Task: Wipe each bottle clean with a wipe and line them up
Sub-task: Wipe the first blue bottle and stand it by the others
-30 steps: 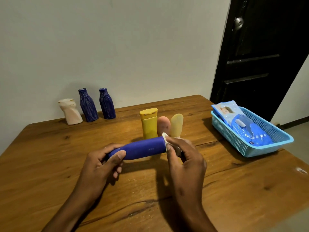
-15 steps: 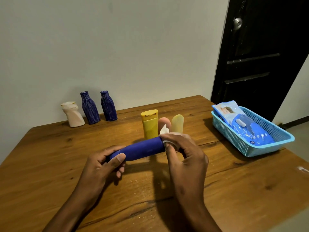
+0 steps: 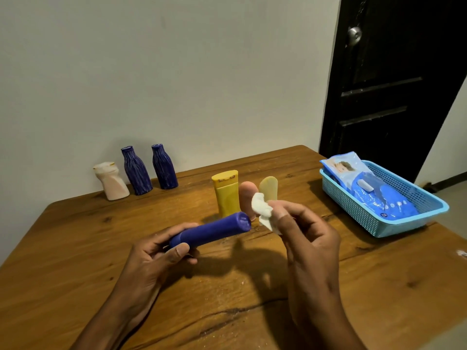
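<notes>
Wooden tabletop (image 3: 75,248) runs back to a pale wall (image 3: 177,72), with a black door (image 3: 394,84) at the right. My left hand (image 3: 154,253) grips one end of the blue tube (image 3: 212,231), held level above the wood. My right hand (image 3: 303,236) pinches the white wipe (image 3: 261,210) just off the tube's far end. Three bottles (image 3: 136,173) stand by the wall, three more (image 3: 227,193) mid-table. The wipes pack (image 3: 374,190) in the basket (image 3: 379,223) carries print too small to read.

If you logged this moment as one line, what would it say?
left hand: grips blue bottle | right hand: pinches wipe, off bottle
</notes>
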